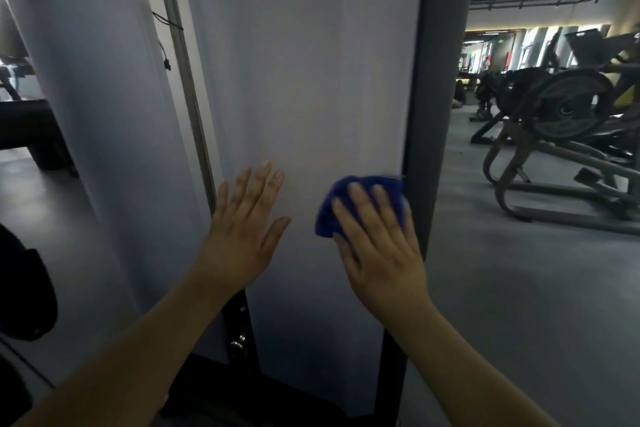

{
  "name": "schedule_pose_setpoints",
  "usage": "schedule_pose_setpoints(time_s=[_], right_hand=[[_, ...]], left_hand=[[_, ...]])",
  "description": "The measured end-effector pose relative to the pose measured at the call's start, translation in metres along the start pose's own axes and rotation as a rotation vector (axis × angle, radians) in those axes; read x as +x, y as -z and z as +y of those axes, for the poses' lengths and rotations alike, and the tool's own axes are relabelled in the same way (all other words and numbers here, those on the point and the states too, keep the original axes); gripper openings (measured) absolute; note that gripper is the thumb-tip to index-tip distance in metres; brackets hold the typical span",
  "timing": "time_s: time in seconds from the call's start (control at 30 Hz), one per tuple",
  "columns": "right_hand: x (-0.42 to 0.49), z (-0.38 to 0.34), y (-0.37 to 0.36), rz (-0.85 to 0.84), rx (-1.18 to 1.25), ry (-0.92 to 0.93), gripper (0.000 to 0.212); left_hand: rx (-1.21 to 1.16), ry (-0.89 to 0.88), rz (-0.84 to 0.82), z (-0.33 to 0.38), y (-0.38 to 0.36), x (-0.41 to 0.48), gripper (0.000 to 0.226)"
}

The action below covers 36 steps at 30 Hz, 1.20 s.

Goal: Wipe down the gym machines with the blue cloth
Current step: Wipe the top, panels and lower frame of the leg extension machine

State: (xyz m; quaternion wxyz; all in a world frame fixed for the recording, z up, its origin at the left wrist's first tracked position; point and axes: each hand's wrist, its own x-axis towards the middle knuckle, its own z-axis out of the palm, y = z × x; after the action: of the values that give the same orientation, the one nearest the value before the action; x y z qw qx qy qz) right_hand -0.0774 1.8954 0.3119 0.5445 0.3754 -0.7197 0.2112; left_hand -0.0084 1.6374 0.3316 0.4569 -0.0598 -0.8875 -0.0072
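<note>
A tall pale grey panel [304, 62] of a gym machine fills the middle of the head view, framed on its right by a dark grey upright [434, 80]. My right hand [377, 250] presses a bunched blue cloth [346, 198] flat against the panel's lower right, close to the upright; its fingers lie straight over the cloth. My left hand [242, 229] rests flat on the panel to the left of the cloth, fingers spread and straight, holding nothing.
A second pale panel [97, 97] stands to the left with a thin cable [166, 45] beside it. A plate-loaded machine [568, 114] stands on the grey floor [519, 288] at the right. A dark pad [20, 281] sits at the left edge.
</note>
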Motion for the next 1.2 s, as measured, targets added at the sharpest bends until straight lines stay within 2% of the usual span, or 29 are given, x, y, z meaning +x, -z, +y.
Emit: schedule_pose_setpoints(time_s=[0.1, 0.23, 0.33, 0.4, 0.6, 0.73, 0.8, 0.9, 0.97, 1.13, 1.2], right_hand=[[-0.001, -0.017, -0.012, 0.04, -0.002, -0.134, 0.056], [0.004, -0.024, -0.019, -0.085, -0.055, 0.084, 0.062], [-0.015, 0.001, -0.001, -0.013, -0.032, 0.007, 0.056], [-0.02, 0.004, 0.004, -0.027, -0.068, -0.034, 0.055], [0.034, -0.037, -0.017, -0.272, -0.186, 0.265, 0.056], [0.083, -0.045, -0.032, -0.237, -0.202, 0.255, 0.06], [0.076, -0.047, -0.043, -0.226, -0.184, 0.265, 0.063], [0.021, -0.049, -0.066, -0.395, -0.235, 0.556, 0.06], [0.011, -0.044, -0.076, -0.438, -0.233, 0.644, 0.054], [0.042, -0.063, -0.072, -0.342, -0.153, 0.458, 0.055], [0.027, -0.067, -0.079, -0.376, -0.188, 0.512, 0.057]], left_hand=[[-0.006, 0.006, -0.019, -0.006, -0.002, -0.003, 0.076], [-0.037, 0.013, -0.033, -0.008, -0.007, -0.004, 0.078], [-0.035, -0.014, -0.012, -0.014, -0.006, -0.006, 0.076], [-0.02, -0.018, 0.014, -0.023, -0.005, -0.009, 0.074], [0.053, -0.03, 0.058, -0.044, -0.013, -0.014, 0.074], [0.123, 0.048, 0.055, -0.075, -0.009, -0.019, 0.076], [0.15, 0.05, 0.06, -0.084, -0.008, -0.02, 0.077], [0.164, 0.029, 0.062, -0.087, -0.01, -0.024, 0.073], [0.179, 0.034, 0.059, -0.089, -0.012, -0.029, 0.071], [0.154, 0.052, 0.022, -0.098, -0.013, -0.037, 0.07], [0.16, 0.041, 0.023, -0.099, -0.012, -0.037, 0.07]])
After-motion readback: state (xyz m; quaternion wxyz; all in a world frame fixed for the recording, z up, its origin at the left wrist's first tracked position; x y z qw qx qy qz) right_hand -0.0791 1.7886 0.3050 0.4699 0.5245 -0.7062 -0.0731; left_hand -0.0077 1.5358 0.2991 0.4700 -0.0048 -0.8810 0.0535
